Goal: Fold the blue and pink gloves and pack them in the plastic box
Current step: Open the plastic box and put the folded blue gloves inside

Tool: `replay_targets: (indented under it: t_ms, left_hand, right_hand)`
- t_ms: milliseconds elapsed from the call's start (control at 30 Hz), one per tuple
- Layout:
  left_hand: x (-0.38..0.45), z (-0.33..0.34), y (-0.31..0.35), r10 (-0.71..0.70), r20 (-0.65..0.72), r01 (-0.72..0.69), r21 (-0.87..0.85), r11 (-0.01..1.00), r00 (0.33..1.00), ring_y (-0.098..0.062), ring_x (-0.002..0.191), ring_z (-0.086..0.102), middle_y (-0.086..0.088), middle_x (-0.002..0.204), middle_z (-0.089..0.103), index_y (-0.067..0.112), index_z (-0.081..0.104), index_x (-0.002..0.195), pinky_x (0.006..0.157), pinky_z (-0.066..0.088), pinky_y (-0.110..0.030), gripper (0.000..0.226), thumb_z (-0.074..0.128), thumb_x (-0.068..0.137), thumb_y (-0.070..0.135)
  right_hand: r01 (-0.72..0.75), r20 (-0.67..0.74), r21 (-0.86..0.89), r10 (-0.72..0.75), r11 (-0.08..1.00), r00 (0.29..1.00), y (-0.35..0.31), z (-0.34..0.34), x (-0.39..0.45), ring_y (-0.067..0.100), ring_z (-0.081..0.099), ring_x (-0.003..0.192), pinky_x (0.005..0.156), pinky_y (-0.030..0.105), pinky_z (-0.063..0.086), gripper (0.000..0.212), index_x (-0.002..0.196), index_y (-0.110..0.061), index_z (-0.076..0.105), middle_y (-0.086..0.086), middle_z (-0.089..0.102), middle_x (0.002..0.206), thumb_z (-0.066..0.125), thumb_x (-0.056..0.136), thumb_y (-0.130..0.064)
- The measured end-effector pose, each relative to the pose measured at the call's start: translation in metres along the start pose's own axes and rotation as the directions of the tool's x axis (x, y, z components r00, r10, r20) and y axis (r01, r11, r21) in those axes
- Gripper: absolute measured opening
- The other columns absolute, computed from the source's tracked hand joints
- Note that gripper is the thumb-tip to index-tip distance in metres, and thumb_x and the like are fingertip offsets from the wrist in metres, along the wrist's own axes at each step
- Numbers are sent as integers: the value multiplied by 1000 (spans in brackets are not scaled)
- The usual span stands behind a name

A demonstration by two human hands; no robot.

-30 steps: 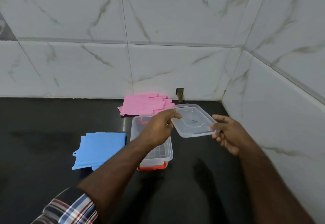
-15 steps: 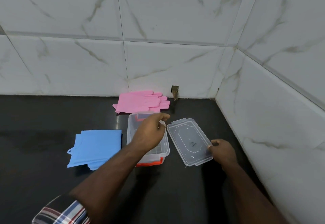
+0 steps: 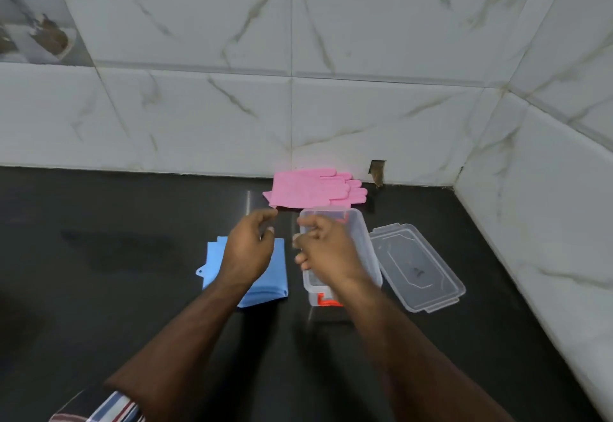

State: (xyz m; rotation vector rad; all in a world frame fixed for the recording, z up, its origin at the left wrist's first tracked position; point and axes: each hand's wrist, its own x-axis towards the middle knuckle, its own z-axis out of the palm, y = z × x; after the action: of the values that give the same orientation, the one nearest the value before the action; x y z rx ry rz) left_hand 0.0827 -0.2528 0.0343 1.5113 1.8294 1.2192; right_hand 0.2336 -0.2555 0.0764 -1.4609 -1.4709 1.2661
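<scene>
Pink gloves (image 3: 311,189) lie at twelve o'clock against the wall; blue gloves (image 3: 265,275) at nine o'clock of the uncovered plastic box (image 3: 360,239), lid (image 3: 416,267) at three. Left hand (image 3: 247,252) and right hand (image 3: 326,252) hover, each grip loosely curled, empty.

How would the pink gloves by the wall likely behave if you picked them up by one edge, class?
The pink gloves lie thin and flat on the dark counter, so they would probably droop rather than stay stiff. They look light for their area. Two layers seem stacked, so the lower one might slide off or stay behind.
</scene>
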Motion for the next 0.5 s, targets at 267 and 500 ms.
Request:
replay_targets:
  t_ms: [267,500]
  left_hand:
    - [-20,-21,-61,-94,197,48,228,973,976,-14,130,52,-1,142,57,14,53,142,100,32,-14,49,50,94,1]
    - [-35,-25,-78,-13,486,-167,326,930,874,-17,148,26,-3,161,29,10,24,156,114,15,-17,82,68,90,31]
  right_hand:
    - [-92,-2,-404,99,910,995,43,92,2,27,49,126,99,34,46,55,144,-10,39,11,42,141,53,91,-16]
    - [-240,-220,-127,209,962,953,59,110,23,29,58,117,89,45,58,67,146,-14,37,10,50,138,65,85,-12]
